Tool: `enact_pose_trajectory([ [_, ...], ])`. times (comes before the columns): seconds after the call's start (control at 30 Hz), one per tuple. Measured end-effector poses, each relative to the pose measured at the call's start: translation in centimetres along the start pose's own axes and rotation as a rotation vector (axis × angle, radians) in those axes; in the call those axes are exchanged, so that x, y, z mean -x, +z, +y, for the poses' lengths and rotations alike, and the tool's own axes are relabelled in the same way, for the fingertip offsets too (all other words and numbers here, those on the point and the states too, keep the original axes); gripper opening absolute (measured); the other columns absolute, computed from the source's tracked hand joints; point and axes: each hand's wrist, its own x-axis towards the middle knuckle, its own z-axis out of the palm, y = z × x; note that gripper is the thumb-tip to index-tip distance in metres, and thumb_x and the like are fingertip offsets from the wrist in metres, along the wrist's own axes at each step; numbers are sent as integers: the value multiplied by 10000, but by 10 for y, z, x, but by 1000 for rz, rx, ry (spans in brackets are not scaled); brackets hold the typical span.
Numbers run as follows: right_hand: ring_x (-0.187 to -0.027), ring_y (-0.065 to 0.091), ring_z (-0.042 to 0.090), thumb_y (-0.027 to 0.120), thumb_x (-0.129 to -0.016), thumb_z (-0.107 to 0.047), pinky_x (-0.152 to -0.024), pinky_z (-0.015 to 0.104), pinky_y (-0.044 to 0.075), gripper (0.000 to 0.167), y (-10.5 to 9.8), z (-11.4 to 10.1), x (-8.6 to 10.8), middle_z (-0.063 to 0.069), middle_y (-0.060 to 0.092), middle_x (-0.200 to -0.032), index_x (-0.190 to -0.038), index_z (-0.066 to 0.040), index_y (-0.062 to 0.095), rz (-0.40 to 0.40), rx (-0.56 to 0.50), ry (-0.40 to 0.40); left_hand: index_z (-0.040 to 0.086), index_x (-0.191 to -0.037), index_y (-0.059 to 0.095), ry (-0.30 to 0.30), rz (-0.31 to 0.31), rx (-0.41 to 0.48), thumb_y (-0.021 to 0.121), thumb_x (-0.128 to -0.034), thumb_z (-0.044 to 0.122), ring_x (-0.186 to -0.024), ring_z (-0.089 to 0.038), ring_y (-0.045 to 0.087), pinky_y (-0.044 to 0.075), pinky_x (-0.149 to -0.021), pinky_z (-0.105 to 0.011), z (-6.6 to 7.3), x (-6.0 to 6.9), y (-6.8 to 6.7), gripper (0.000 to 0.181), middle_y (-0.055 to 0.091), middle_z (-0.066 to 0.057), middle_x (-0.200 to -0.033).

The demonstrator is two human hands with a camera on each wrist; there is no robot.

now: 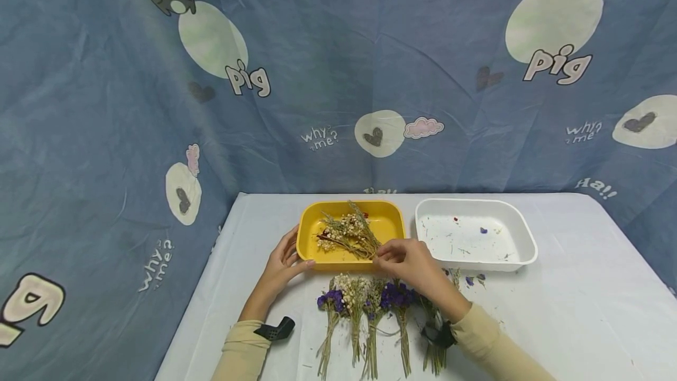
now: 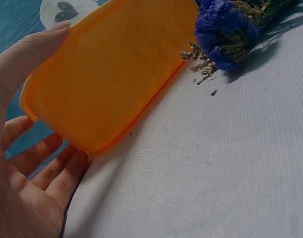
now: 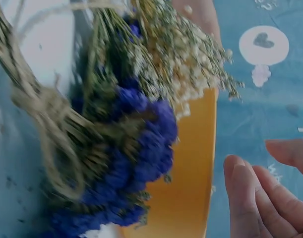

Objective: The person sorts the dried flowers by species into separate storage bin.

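At the left end of the yellow tray (image 1: 342, 266), the left hand (image 1: 278, 264) grips the corner, thumb along the front wall and fingers by the side. The left wrist view shows this hand (image 2: 37, 163) against the tray's wall (image 2: 106, 84). Over the tray's front right corner is the right hand (image 1: 404, 260), beside the tied stems of a dried bunch (image 1: 351, 231) lying inside. In the right wrist view, the right hand's (image 3: 270, 183) thumb and fingers stand apart with nothing between them.
Several tied dried bunches, one with purple flowers (image 1: 331, 300), lie in a row before the yellow tray, stems toward the near side. A white tray (image 1: 476, 265) with small plant bits stands at the right. Loose bits lie on the white table (image 1: 582, 287). A printed blue cloth (image 1: 317, 34) hangs behind.
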Motion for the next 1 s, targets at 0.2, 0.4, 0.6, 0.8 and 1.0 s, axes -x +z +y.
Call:
enact_pose_trajectory([
  [0.2,-762,704,98,779,-919,-207,-633,212,592,203,6,0,9,30,786,-908,-1059,-60,787,-20,-7,17,262,-1627,315,-1,0,4,853,-846,89,-1476,-356,443,479,-1124,-203,1,0,0,964,393,-118,-1638],
  [0.4,-763,694,99,780,-903,-181,-647,187,595,187,13,1,18,28,777,-888,-1025,-40,779,-46,-23,-1,249,-1631,309,2,-1,-6,853,-848,93,-1480,-354,439,476,-1138,-236,1,0,-1,966,384,-110,-1646],
  [0.6,-740,700,69,769,-901,-134,-646,188,606,157,22,5,26,42,776,-884,-1015,-28,774,-95,-61,-32,261,-1625,318,-9,6,-6,860,-842,103,-1481,-343,441,477,-1137,-235,1,0,0,966,387,-104,-1644],
  [0.8,-738,688,33,785,-878,-134,-699,172,602,132,31,7,32,28,771,-861,-969,-39,774,-137,-83,-44,264,-1624,320,-18,8,1,856,-840,79,-1479,-344,444,479,-1133,-230,1,0,0,967,388,-104,-1643],
  [1.0,-707,678,27,815,-870,-171,-672,184,599,122,38,6,38,2,768,-832,-938,-79,771,-179,-94,-43,257,-1627,316,-9,5,1,856,-842,86,-1480,-349,441,479,-1132,-227,1,0,0,969,387,-107,-1643],
])
